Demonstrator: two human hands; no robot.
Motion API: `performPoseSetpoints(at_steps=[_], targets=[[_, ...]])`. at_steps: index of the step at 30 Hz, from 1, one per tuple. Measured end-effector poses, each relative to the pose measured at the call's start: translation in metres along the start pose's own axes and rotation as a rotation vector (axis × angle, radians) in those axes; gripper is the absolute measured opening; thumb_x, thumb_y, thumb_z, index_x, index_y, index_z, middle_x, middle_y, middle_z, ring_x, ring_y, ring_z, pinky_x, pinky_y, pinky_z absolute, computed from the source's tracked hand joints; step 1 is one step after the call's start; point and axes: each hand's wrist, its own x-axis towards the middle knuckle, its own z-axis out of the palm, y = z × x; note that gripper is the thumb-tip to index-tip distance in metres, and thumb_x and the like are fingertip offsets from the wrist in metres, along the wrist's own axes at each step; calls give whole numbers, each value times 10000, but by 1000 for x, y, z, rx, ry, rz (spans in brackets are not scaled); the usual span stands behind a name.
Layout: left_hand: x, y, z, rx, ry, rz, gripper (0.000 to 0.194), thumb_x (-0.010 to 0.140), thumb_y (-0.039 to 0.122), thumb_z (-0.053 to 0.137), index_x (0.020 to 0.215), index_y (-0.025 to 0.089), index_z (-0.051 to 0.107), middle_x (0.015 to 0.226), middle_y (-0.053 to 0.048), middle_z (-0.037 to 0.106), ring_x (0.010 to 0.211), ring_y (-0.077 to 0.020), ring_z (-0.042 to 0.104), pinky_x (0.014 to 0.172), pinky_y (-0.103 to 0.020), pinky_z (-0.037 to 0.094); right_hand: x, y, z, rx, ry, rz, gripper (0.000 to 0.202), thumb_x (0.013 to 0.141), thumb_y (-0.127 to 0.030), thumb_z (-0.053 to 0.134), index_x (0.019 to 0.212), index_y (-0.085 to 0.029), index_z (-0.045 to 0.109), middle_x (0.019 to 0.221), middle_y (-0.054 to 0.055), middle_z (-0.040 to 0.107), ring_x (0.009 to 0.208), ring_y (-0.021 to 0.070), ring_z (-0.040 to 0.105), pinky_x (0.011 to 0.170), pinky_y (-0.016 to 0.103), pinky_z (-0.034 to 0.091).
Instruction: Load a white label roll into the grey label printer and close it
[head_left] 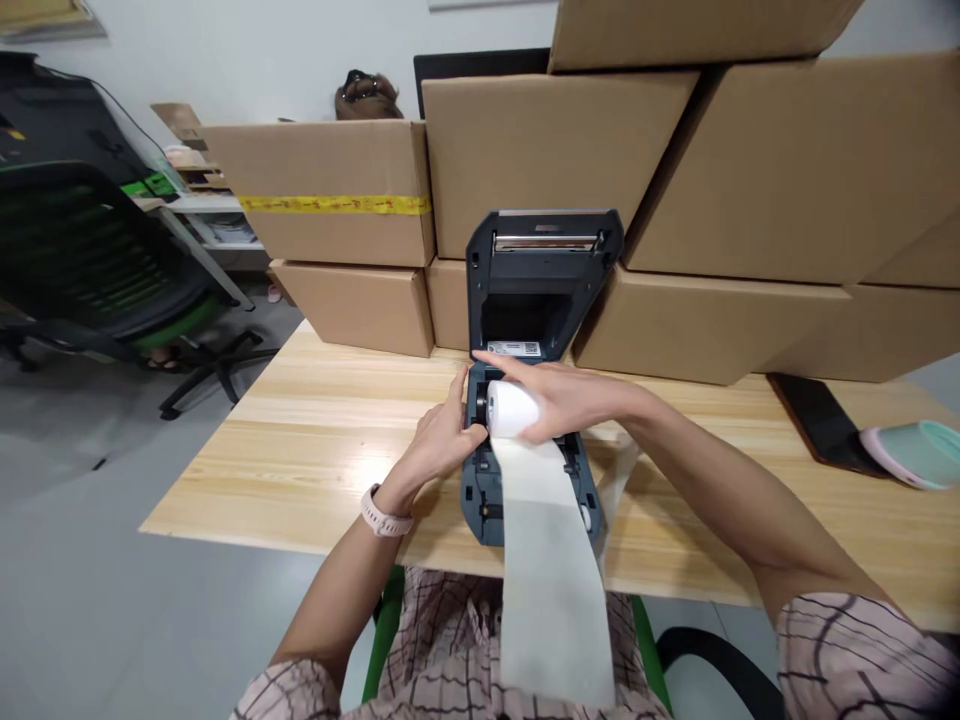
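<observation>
A dark label printer [475, 490] sits on the wooden table with its lid [545, 275] raised. My right hand [566, 400] is closed over a white paper roll [511, 410] inside the body, fingers across its top and right side. From the roll a long paper strip [555, 590] runs toward me, over the printer's front and past the table edge. At the printer's left wall, my left hand [446, 430] grips the rim, index finger pointing up along the side and thumb reaching over beside the roll. Its other fingers are partly hidden.
Cardboard boxes [555, 150] are stacked behind the printer. A phone [821, 425] and a mint cup with a pink rim [911, 452] lie on the table at right. A thin translucent strip [621, 480] hangs by the printer's right side. An office chair [90, 260] stands at left.
</observation>
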Motion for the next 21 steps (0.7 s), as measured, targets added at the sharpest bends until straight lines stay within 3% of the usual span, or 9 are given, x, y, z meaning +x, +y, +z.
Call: performPoseSetpoints(at_steps=[2,6,8,11,13,17,21], targets=[[-1,-1,0,-21,6,11,979,776,270,520,1668,118,148,781,-19,675,717,-262,649,696,-346,473,-19,4,-15,153,86,-68,1141,742,-328,769,1688,-254,135,1556,113,551,1263,309,656,1007,437,563],[-1,-1,1,-51,0,28,968,778,253,518,1672,186,152,813,-7,690,727,-250,649,707,-333,471,-62,23,-39,420,285,-49,1169,701,-439,860,1668,-294,220,1396,95,661,1220,330,674,1011,500,569],[-1,-1,1,-47,3,29,961,771,247,517,1668,208,175,836,-8,700,731,-250,645,714,-334,470,-79,36,-42,496,414,15,1143,678,-451,896,1643,-301,303,1347,112,685,1227,344,676,1005,493,570],[-1,-1,1,-52,0,29,960,764,241,518,1667,221,192,850,-11,708,743,-257,646,729,-339,469,-90,58,-35,525,561,209,1008,777,-427,854,1632,-261,346,1444,166,630,1356,334,603,1085,456,512],[-1,-1,1,-53,-2,29,962,763,241,517,1669,220,193,858,-14,711,744,-258,643,738,-342,467,-89,75,-25,492,592,321,993,788,-438,843,1628,-236,355,1542,181,550,1425,354,537,1154,491,457],[-1,-1,0,-57,-3,32,953,764,247,511,1665,202,202,835,-13,697,718,-249,622,720,-340,447,-72,103,-1,395,561,377,1015,724,-418,858,1601,-212,389,1608,163,482,1431,397,516,1205,616,395],[-1,-1,0,-57,-16,23,953,774,268,514,1667,195,190,805,-5,670,706,-237,601,690,-329,418,-58,111,17,415,484,393,978,741,-377,818,1601,-217,380,1577,150,521,1406,369,552,1222,584,397]])
